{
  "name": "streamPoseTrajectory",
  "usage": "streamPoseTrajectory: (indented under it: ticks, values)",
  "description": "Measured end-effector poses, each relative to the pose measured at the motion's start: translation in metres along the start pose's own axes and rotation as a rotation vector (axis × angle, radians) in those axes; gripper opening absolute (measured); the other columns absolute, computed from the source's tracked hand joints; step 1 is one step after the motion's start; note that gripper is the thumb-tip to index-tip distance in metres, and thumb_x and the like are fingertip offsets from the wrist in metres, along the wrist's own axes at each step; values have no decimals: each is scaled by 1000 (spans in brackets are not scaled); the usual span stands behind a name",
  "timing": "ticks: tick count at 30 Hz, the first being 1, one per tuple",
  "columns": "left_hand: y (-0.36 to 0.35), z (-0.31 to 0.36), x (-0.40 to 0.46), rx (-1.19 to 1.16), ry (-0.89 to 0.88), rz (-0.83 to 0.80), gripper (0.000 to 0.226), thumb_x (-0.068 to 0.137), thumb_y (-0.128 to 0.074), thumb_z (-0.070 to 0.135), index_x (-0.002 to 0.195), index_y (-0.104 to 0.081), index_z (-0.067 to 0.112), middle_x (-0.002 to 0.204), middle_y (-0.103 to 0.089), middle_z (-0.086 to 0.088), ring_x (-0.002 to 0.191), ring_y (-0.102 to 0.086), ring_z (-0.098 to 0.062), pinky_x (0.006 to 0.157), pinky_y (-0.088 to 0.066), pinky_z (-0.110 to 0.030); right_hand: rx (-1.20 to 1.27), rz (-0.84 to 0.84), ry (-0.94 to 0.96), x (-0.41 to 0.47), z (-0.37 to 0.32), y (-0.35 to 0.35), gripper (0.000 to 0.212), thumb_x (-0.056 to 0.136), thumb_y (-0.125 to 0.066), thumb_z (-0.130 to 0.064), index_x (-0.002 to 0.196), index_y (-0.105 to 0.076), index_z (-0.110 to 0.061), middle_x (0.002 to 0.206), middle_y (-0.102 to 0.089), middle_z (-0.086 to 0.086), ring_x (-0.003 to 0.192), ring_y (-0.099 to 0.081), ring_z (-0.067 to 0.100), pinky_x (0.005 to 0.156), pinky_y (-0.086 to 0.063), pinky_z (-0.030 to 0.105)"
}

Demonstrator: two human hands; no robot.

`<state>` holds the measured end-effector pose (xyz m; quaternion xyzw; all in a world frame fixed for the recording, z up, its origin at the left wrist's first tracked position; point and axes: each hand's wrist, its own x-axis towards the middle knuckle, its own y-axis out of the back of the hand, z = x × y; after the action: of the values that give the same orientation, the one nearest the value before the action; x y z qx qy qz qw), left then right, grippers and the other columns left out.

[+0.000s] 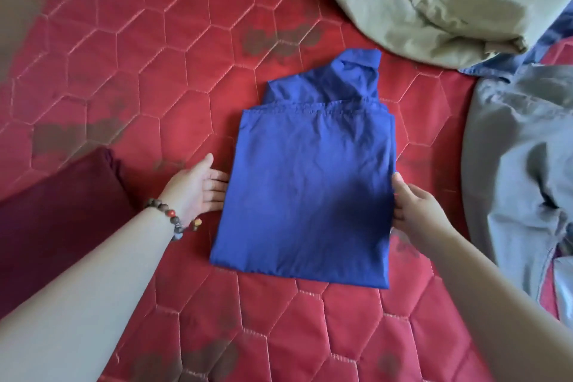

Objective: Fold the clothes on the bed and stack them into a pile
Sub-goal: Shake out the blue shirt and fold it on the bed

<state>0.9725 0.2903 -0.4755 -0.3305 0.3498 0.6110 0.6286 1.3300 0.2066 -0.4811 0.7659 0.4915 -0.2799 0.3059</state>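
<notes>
Sliding under the folded blue shirt [310,189]: left hand [198,187] flat, palm-up at its left edge, right hand [415,211] pinching the right edge; bare red quilt [155,56] far-left.

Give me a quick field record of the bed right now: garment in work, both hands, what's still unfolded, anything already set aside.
garment in work: blue shirt, folded into a rectangle, collar end away from the person
left hand: palm up, fingers slid under the shirt's left edge
right hand: at the right edge, thumb on top
unfolded: beige garment and grey garment, both crumpled, far right
set aside: maroon cloth, near left
surface: red quilted mattress
</notes>
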Motion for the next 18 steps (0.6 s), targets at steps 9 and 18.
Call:
streamPoseTrajectory:
  ticks: [9,18]
  values:
    - [22,-74,-48,61,92,-134,35,94,-59,26,111,-64,-4,104,-72,-20,89,-72,-28,70,-61,-35,-55,-238,-134,-62,60,23,28,94,-61,-26,101,-63,1,76,-62,6,65,-62,17,59,-55,27]
    - [24,-136,-89,373,7,32,27,92,-64,17,92,-62,-10,76,-62,-17,72,-56,-22,81,-51,-60,-321,-138,-77,-110,105,25,17,93,-59,-3,98,-57,13,73,-56,15,66,-56,21,67,-54,37]
